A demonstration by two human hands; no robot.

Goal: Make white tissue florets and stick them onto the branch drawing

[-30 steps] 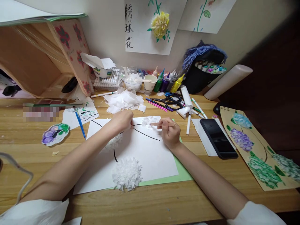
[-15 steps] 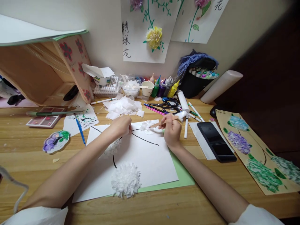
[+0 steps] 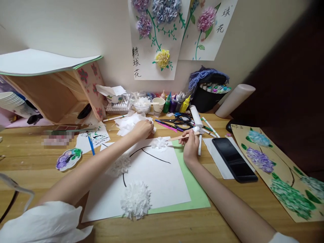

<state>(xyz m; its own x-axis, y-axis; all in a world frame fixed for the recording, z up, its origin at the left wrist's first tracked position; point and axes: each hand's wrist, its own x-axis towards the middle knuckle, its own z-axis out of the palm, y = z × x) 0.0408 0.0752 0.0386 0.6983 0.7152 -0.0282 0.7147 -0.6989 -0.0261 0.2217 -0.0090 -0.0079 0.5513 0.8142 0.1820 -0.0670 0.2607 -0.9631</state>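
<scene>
My left hand [image 3: 142, 129] reaches over the top edge of the white sheet [image 3: 162, 179] to the heap of white tissue squares [image 3: 130, 122], its fingers closed on a piece there. My right hand [image 3: 189, 144] is closed on a thin wooden stick [image 3: 180, 137] that lies level, its tip pointing left toward a small white tissue tuft [image 3: 159, 143] at the end of a drawn black stem. Two more white tissue flowers, one at the sheet's left [image 3: 118, 166] and one large at its bottom [image 3: 135, 199], sit on the sheet, which lies on green paper [image 3: 194, 189].
A black phone [image 3: 234, 159] lies on white paper to the right, beside a tan painted flower sheet [image 3: 275, 168]. Scissors [image 3: 181, 120], pens, paint bottles [image 3: 174, 102], a cup [image 3: 158, 104] and a marker case [image 3: 210, 91] crowd the back. A paint palette [image 3: 68, 158] and a blue brush [image 3: 91, 144] lie left.
My left hand has moved off the sheet and up to the tissue heap. My right hand has lifted the stick away from the tuft. The camera tilted up, showing more wall.
</scene>
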